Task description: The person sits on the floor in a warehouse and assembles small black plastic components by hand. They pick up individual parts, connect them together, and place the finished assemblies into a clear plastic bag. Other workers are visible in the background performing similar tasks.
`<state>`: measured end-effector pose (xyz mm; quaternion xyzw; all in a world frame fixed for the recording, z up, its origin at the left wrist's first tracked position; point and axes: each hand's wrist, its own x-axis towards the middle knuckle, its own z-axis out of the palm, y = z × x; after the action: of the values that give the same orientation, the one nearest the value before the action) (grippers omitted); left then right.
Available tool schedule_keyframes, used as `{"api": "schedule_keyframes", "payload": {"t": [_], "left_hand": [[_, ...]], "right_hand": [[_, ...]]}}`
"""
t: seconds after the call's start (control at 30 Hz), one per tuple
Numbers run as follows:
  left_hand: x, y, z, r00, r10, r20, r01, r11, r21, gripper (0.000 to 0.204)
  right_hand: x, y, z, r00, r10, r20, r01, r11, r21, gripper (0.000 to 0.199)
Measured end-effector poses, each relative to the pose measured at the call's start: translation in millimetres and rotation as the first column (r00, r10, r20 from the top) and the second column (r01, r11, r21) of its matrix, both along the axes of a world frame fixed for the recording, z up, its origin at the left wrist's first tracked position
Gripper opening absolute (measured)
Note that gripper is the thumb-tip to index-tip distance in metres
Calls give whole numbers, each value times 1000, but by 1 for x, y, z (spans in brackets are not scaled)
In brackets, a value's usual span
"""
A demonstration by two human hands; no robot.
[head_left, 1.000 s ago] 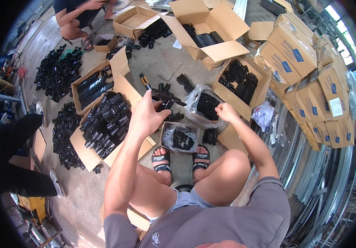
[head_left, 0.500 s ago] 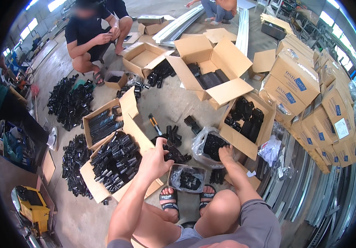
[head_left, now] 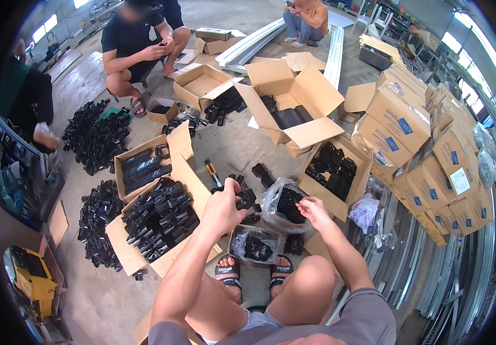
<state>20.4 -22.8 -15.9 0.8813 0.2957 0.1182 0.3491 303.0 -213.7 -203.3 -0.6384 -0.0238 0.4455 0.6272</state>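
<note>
My left hand is closed around a black plastic part, its rounded end showing past my fingers. My right hand is held over the edge of a clear plastic bag full of small black pieces. Its thumb and fingertips are pinched together; whatever is between them is too small to make out. Just in front of my feet stands a small plastic-lined box with more small black pieces. Beyond my left hand, an orange-and-black handled tool lies on the floor.
Open cartons of black parts stand to the left, right and ahead. Loose black parts are heaped on the left. A person squats beyond them. Stacked cartons and metal profiles line the right.
My right hand has lifted out of the bag's small pieces, its fingertips now pinched. My left hand has moved slightly up and right, fingers curled. The far person in orange has raised a hand.
</note>
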Motion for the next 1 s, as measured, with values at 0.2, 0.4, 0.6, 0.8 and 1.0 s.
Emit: {"api": "schedule_keyframes", "payload": {"t": [0.2, 0.4, 0.6, 0.8, 1.0], "left_hand": [[-2, -14, 15, 1000, 7, 29, -7, 1000, 0, 54], [-11, -13, 15, 993, 51, 108, -49, 999, -20, 53], [-22, -5, 17, 991, 122, 61, -119, 992, -46, 58], [-26, -3, 12, 986, 124, 110, -125, 992, 1, 56], [-19, -11, 13, 990, 118, 76, -123, 991, 56, 55]], "right_hand": [[-42, 1, 116, 947, 246, -206, -199, 954, 225, 25], [-78, 18, 176, 910, 397, -124, -325, 865, 383, 21], [-131, 50, 233, 814, 574, 89, -562, 737, 376, 31], [-158, 71, 200, 601, 199, 774, -549, 807, 218, 12], [-159, 74, 197, -143, -169, 975, -486, 871, 79, 14]]}}
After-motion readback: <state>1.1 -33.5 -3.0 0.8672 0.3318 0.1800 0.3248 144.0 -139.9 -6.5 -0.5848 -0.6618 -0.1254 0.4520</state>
